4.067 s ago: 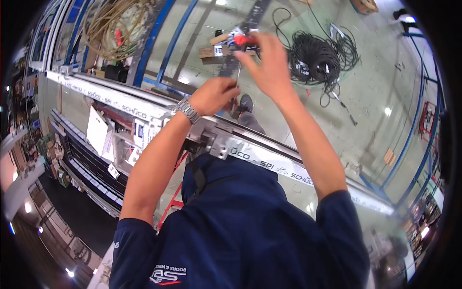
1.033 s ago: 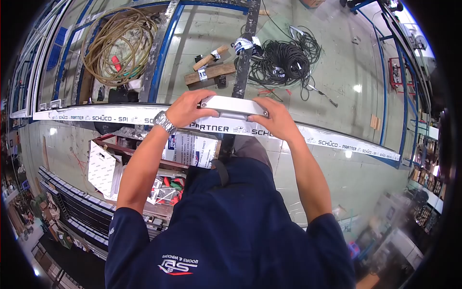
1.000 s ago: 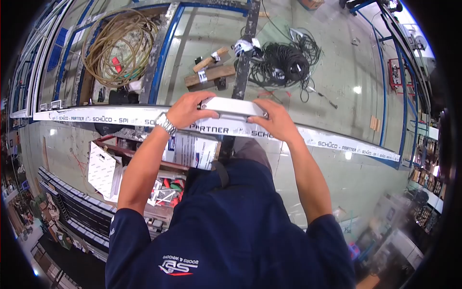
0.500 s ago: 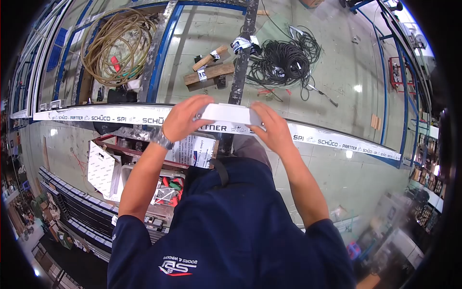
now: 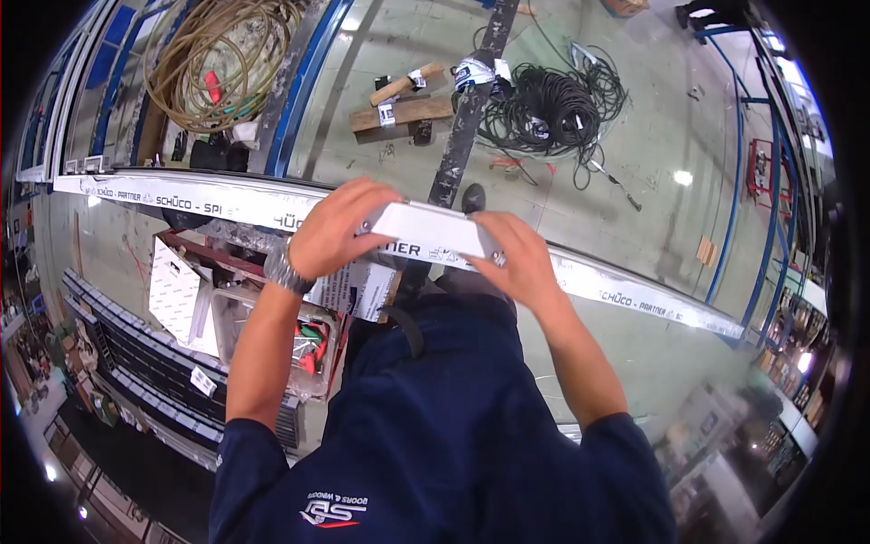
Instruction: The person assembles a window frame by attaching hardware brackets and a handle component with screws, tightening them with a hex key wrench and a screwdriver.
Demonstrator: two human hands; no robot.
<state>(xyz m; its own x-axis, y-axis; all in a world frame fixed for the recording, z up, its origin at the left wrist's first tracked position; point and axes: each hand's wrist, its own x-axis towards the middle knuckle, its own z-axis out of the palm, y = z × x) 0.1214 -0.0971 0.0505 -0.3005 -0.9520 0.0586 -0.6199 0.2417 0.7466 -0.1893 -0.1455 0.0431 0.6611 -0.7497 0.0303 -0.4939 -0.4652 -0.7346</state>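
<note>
- Now both hands grasp one pale bar (image 5: 430,228), holding it at the middle stretch of the long rail (image 5: 245,208), across the rail's far edge; whether bar and rail touch, I cannot tell.
- The left hand (image 5: 343,228), with a watch (image 5: 286,265) at its wrist, grips the bar's left end, thumb on the near side.
- The right hand (image 5: 518,254) pinches the right end, fingers bent over it and thumb below.
- The rail's printed face shows on either side of the hands.
- Beyond the rail's far edge, a dark beam (image 5: 467,118) runs between wood pieces (image 5: 403,112) and a black cable coil (image 5: 555,107).
- A brown hose (image 5: 172,86) lies looped past the rail's left part.
- Near the rail's near edge, left of the person, a tray (image 5: 234,328) holds red and green tools (image 5: 310,349).
</note>
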